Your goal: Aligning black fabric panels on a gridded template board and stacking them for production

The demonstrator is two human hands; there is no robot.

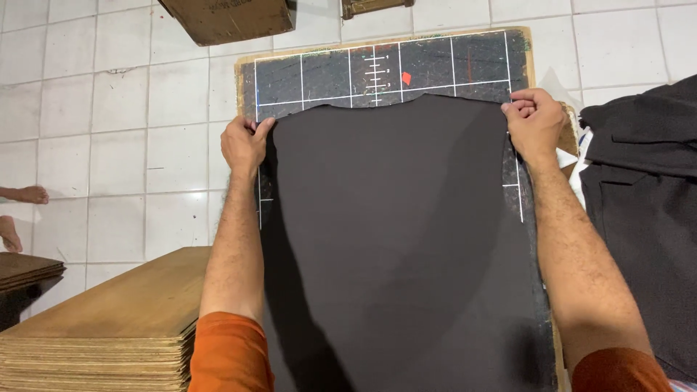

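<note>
A person in orange sleeves is leaning over a dark marking board [465, 62] with white grid lines, which is lying on the white tiled floor [109, 145]. A large piece of black fabric [392, 239] is covering most of the board, its curved top edge lying just below the board's far strip with the white scale marks and a small red mark [406, 78].

The left hand [245, 144] is pinching the fabric's upper left corner, fingers closed on the cloth at the board's left edge. The right hand [535, 120] is gripping the upper right corner, fingers curled shut on the cloth near the board's far right corner.

A stack of thin wooden boards [123, 319] is sitting beside the board's near left edge. More dark fabric [646, 189] is piled just off the board's right edge. A cardboard box [229, 18] is standing on the floor beyond the board's far left corner. Another person's bare feet [22, 207] are showing at the far left.
</note>
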